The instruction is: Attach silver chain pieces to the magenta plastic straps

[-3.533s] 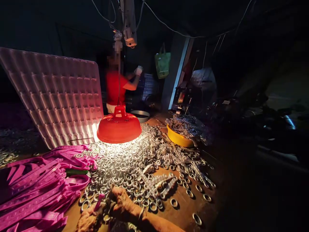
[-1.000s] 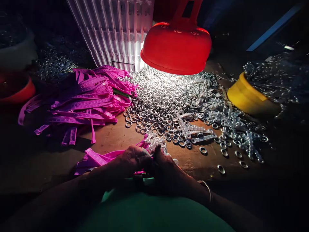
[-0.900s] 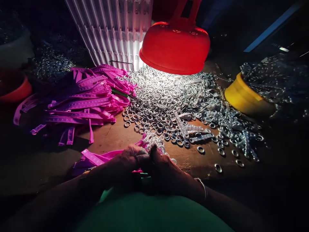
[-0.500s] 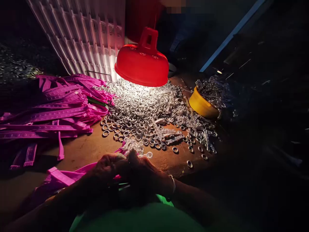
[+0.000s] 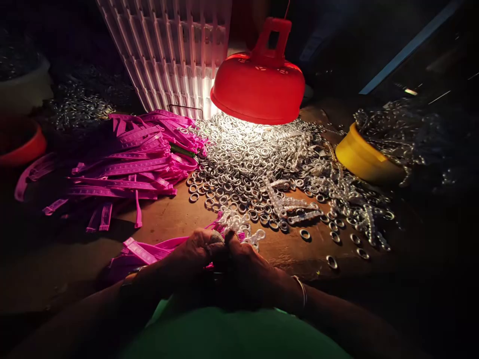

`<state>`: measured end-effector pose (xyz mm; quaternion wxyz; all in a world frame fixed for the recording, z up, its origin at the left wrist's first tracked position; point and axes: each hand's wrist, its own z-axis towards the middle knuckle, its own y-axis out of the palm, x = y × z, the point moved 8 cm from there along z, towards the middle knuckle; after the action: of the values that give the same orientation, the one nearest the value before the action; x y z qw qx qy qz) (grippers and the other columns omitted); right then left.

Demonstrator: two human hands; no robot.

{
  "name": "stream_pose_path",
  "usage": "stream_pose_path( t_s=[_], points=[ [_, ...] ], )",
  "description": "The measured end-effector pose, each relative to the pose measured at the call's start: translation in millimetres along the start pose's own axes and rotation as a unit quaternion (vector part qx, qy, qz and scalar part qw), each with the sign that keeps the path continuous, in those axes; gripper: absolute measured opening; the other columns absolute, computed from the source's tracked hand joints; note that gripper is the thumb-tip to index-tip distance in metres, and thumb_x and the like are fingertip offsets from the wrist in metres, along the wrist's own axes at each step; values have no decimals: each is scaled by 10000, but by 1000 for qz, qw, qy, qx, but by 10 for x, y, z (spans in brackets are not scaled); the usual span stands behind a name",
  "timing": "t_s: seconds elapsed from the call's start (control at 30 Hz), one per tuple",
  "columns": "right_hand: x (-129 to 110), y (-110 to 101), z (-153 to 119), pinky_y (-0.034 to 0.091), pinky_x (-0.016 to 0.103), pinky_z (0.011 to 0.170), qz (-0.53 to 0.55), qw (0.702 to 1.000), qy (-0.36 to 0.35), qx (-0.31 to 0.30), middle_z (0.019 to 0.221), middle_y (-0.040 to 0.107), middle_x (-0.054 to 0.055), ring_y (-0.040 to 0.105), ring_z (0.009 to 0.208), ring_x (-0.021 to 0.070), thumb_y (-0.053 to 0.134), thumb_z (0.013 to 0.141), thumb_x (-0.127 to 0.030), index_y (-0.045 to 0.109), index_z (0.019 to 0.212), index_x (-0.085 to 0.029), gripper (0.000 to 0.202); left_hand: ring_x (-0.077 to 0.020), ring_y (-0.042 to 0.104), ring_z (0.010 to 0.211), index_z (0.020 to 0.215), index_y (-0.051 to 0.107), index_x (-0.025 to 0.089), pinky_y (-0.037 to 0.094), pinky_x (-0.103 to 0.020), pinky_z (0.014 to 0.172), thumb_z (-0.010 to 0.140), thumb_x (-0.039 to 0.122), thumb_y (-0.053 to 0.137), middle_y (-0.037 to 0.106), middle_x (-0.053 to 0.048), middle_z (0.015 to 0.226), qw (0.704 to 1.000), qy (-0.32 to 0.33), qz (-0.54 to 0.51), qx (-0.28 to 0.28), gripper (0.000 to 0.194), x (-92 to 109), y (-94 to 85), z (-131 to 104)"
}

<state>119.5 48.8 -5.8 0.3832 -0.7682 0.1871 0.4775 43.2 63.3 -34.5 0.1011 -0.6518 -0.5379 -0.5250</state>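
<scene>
Head view: left hand (image 5: pixel 192 253) and right hand (image 5: pixel 245 260) pressed together at the near edge of the wooden table (image 5: pixel 168 219), fingertips meeting over a pink plastic strip (image 5: pixel 149 248) partly loaded with metal rings (image 5: pixel 239 224); left hand closed on the strip, right hand pinched at its ringed end, exact grip lost in shadow. Thin bangle (image 5: pixel 301 294) on the right wrist. Strip trailing away to the left from the hands across the table. Just beyond the hands, a wide heap of loose rings (image 5: pixel 247 159), brightly lit under a red hanging lamp shade (image 5: pixel 258 89). Left of the heap, a pile of empty pink strips (image 5: pixel 127 159). Behind, leaning upright, a white ribbed plastic panel (image 5: pixel 168 55). At the right, a tilted yellow bowl (image 5: pixel 364 159) beside more rings. Far left, dim, an orange bowl (image 5: pixel 20 147). Green fabric (image 5: pixel 232 334) at the bottom edge
</scene>
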Motion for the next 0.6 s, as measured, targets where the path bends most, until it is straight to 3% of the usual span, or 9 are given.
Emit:
stream_pose_path(
  t_s=[0.17, 0.3, 0.47, 0.53, 0.6],
  points=[
    [-263, -154, 105, 396, 237, 645, -92, 994, -50, -15, 825, 610, 57, 526, 681, 133, 442, 865, -177, 482, 1081, -138, 223, -99, 504, 547, 634, 548, 97, 389, -199, 513, 697, 454, 701, 541, -11, 586, 999, -24, -29, 2, 394, 77, 12, -11],
    [-270, -251, 68, 339, 243, 609, -223, 974, -38, -18, 827, 627, 66, 539, 665, 136, 459, 883, -189, 458, 1085, -130, 210, -86, 459, 545, 564, 548, 103, 368, -184, 511, 753, 453, 639, 496, -2, 547, 993, 60, 100, 18, 409, 185, -82, 26],
    [-191, -369, -54, 257, 222, 497, -260, 964, -44, 22, 759, 590, 12, 472, 549, 97, 545, 847, -286, 459, 1041, -154, 250, -120, 521, 567, 724, 669, 145, 440, -205, 533, 818, 444, 550, 621, -34, 655, 967, 90, 234, 51, 335, 31, -163, 152],
    [-130, -453, -106, 244, 204, 477, -238, 969, -54, 48, 715, 560, -20, 443, 528, 81, 563, 828, -296, 467, 977, -174, 214, -143, 563, 618, 779, 690, 175, 470, -217, 571, 848, 413, 495, 651, -49, 718, 928, 162, 330, 60, 315, 81, -83, 142],
    [5, -669, -142, 250, 188, 477, -213, 969, -47, 119, 649, 509, -45, 426, 522, 77, 527, 856, -322, 469, 938, -188, 168, -156, 590, 679, 772, 701, 206, 490, -216, 629, 829, 378, 523, 650, -46, 714, 860, 259, 431, 87, 254, 182, 19, 63]
  ],
)
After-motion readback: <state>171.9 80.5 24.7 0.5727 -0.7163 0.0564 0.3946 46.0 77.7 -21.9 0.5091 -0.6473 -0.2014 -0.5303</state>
